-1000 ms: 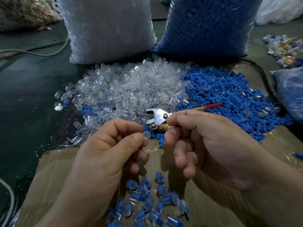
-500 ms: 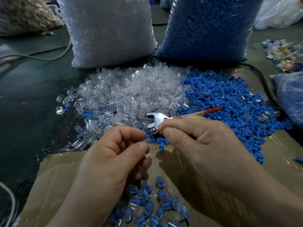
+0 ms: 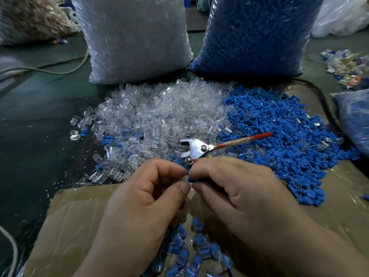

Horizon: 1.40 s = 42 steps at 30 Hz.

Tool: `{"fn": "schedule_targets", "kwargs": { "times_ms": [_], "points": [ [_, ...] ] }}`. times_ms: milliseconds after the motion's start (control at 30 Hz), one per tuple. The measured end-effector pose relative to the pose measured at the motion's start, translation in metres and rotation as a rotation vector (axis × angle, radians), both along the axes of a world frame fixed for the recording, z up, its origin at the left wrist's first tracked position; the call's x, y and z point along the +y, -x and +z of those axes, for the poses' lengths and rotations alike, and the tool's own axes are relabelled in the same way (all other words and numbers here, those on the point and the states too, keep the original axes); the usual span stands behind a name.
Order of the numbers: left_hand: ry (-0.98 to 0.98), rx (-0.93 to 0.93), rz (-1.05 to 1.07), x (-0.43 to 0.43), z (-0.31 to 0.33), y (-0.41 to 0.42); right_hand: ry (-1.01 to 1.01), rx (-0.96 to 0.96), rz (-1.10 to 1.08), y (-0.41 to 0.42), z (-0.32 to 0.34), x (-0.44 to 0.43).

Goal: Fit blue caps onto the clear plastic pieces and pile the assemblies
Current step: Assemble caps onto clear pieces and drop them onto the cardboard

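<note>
The job is sitting at an early stage, judging by the stock. A small pile of assemblies point(image 3: 191, 254) is lying on the cardboard point(image 3: 75, 216) just below and between the wrists. Beyond the fingertips a far larger heap of clear pieces point(image 3: 159, 116) is spreading away to the left, and an equally large heap of blue caps point(image 3: 289, 140) to the right. Two full sacks, one clear point(image 3: 135, 37) and one blue point(image 3: 255, 33), are standing further off, so most of the work is probably waiting.

One fitting is under way. The left hand point(image 3: 143, 200) and right hand point(image 3: 239, 196) are meeting fingertip to fingertip. The right hand is pinching a blue cap point(image 3: 190, 179) between thumb and forefinger. The left hand is curling its thumb and forefinger onto what seems to be a clear piece point(image 3: 189, 183), showing only as a pale glint. Whether the cap is seated cannot be told. Red-handled pliers point(image 3: 199, 148) are lying just past the knuckles, untouched.
</note>
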State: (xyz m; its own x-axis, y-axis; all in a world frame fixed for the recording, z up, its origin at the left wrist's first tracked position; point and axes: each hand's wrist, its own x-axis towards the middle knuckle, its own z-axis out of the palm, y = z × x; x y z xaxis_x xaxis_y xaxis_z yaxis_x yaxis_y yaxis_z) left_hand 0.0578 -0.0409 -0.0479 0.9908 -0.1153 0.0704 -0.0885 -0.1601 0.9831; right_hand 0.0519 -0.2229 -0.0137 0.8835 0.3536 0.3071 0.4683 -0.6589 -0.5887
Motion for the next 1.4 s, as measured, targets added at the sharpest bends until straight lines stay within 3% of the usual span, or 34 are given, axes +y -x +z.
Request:
{"fn": "schedule_targets", "kwargs": {
  "times_ms": [300, 433, 600, 900, 1067, 1267, 1400],
  "points": [
    [0.106, 0.032, -0.064, 0.001, 0.001, -0.002, 0.037, -0.171, 0.018, -0.002, 0.000, 0.001],
    [0.024, 0.028, -0.026, 0.003, 0.001, -0.003, 0.177, -0.182, -0.010, -0.004, -0.002, 0.001],
    [-0.026, 0.031, 0.031, 0.006, -0.002, -0.005, 0.575, 0.103, -0.284, -0.023, -0.007, -0.024],
    [0.027, 0.111, -0.008, 0.008, 0.004, -0.006, 0.696, 0.151, -0.270, -0.037, -0.004, -0.037],
    [0.144, 0.160, 0.013, 0.007, 0.010, -0.006, 0.696, 0.067, -0.311, -0.037, 0.000, -0.035],
    [0.280, 0.154, 0.062, 0.009, 0.011, -0.009, 0.340, -0.132, -0.360, -0.026, 0.012, -0.039],
    [0.269, 0.110, 0.110, 0.011, 0.009, -0.009, 0.341, -0.179, -0.234, -0.013, 0.016, -0.032]
  ]
}}
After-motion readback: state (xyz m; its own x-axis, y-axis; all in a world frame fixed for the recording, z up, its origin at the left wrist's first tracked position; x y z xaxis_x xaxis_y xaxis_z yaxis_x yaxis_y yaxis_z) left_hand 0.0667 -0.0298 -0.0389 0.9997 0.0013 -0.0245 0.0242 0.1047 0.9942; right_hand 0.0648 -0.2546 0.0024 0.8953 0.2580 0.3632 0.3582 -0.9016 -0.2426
